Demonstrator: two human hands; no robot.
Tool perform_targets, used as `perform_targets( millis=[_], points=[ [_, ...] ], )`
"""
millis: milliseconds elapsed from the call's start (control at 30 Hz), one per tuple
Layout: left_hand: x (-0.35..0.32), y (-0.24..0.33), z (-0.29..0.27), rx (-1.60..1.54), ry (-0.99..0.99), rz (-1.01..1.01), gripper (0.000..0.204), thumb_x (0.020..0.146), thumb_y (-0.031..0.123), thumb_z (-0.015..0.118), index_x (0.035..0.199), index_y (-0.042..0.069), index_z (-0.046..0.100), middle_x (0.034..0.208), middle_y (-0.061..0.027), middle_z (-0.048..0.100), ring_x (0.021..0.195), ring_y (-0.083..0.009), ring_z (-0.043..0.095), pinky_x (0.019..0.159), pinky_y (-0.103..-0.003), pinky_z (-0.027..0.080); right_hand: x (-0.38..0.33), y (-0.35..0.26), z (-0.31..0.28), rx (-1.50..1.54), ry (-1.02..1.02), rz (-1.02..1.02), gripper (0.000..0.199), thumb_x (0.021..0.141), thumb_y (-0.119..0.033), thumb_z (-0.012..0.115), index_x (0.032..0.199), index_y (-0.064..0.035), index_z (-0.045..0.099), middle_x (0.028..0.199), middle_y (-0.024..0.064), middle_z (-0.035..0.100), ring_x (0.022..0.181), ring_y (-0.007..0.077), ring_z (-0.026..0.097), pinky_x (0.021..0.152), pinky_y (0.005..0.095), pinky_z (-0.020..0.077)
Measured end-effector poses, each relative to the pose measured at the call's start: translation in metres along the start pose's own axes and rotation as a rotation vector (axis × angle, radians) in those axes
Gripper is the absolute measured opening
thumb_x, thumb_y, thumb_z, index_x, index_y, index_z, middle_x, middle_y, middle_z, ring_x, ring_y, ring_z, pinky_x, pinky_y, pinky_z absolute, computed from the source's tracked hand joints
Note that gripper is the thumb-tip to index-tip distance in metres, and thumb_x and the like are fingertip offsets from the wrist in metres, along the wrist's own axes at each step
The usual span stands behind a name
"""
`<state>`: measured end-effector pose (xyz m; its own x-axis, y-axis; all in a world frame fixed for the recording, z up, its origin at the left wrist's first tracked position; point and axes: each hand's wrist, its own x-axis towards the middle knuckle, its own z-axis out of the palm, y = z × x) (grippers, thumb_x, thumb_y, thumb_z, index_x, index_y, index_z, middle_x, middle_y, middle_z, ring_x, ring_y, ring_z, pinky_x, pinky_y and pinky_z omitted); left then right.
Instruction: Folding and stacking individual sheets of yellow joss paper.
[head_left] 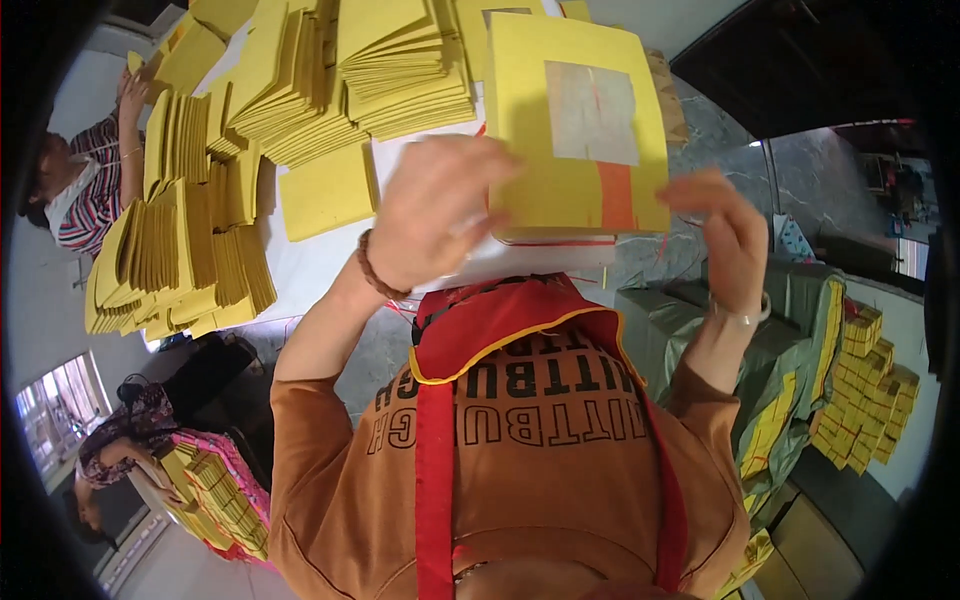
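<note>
The left hand (pixel 440 215) is clamped on the near left edge of a thick yellow stack (pixel 575 125), fingers curled over the top, a bit blurred. The stack sits at the near edge of the white counter (pixel 320 265), straight ahead, right above the red apron (pixel 500 320). It has a pale square patch (pixel 592 112) on top with an orange strip (pixel 615 195) running down from it, and what looks like thin red string around the bottom edge.

The right hand (pixel 725 235) is at the stack's right corner, fingers loosely bent and part open. Can't really tell if it's touching the stack or just beside it; it isn't gripping anything I can make out. There's a bead bracelet (pixel 380 275) on the left wrist and a bangle (pixel 742 315) on the right one.

The rest of the counter is packed with more yellow paper: fanned piles (pixel 170 260) on the left and flat piles (pixel 400 70) further back. A person in a striped top (pixel 90 190) is working at the far left. Another person (pixel 130 440) lower left has a stack too. Over on the right, tied yellow bundles (pixel 865 385) are stacked up beside green sacks (pixel 690 320).
</note>
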<state>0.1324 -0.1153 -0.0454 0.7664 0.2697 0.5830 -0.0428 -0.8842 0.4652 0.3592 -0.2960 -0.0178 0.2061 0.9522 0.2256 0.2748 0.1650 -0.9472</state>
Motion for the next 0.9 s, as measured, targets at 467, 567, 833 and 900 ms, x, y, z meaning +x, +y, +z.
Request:
perform_targets(
  millis=[467, 567, 833, 900],
  points=[
    [0.027, 0.02, 0.04, 0.094, -0.294, 0.191, 0.026, 0.073, 0.014, 0.064, 0.096, 0.005, 0.062, 0.093, -0.0076, 0.057, 0.082, -0.0241, 0.054, 0.069, -0.033, 0.046, 0.003, 0.082, -0.007, -0.14, 0.051, -0.1, 0.045, 0.095, -0.033, 0.035, 0.083, -0.0028, 0.066, 0.101, 0.0088, 0.065, 0.122, 0.0303, 0.041, 0.103, 0.0399, 0.0271],
    [0.025, 0.015, 0.044, 0.108, -0.225, 0.219, 0.017, 0.072, 0.012, 0.063, 0.087, 0.006, 0.061, 0.078, -0.0038, 0.054, 0.074, -0.0208, 0.052, 0.063, -0.032, 0.044, 0.004, 0.085, -0.007, -0.187, 0.03, -0.16, 0.046, 0.095, -0.034, 0.035, 0.082, -0.0025, 0.066, 0.102, 0.0094, 0.065, 0.122, 0.0298, 0.041, 0.103, 0.0399, 0.0274],
    [0.035, 0.011, 0.04, 0.019, -0.225, 0.089, 0.007, 0.079, 0.008, 0.058, 0.083, 0.003, 0.061, 0.073, -0.0089, 0.057, 0.069, -0.0263, 0.056, 0.06, -0.035, 0.047, 0.007, 0.086, -0.01, -0.146, 0.019, -0.149, 0.051, 0.092, -0.044, 0.033, 0.088, -0.0044, 0.065, 0.102, 0.0086, 0.065, 0.12, 0.0293, 0.043, 0.102, 0.0404, 0.0279],
    [0.037, 0.008, 0.041, -0.02, -0.246, 0.026, 0.008, 0.082, 0.009, 0.057, 0.083, 0.002, 0.061, 0.073, -0.0107, 0.059, 0.068, -0.0281, 0.057, 0.061, -0.036, 0.047, 0.007, 0.085, -0.01, -0.149, 0.009, -0.157, 0.053, 0.091, -0.047, 0.033, 0.091, -0.005, 0.065, 0.103, 0.0082, 0.065, 0.12, 0.0291, 0.042, 0.102, 0.0405, 0.0281]
  ],
)
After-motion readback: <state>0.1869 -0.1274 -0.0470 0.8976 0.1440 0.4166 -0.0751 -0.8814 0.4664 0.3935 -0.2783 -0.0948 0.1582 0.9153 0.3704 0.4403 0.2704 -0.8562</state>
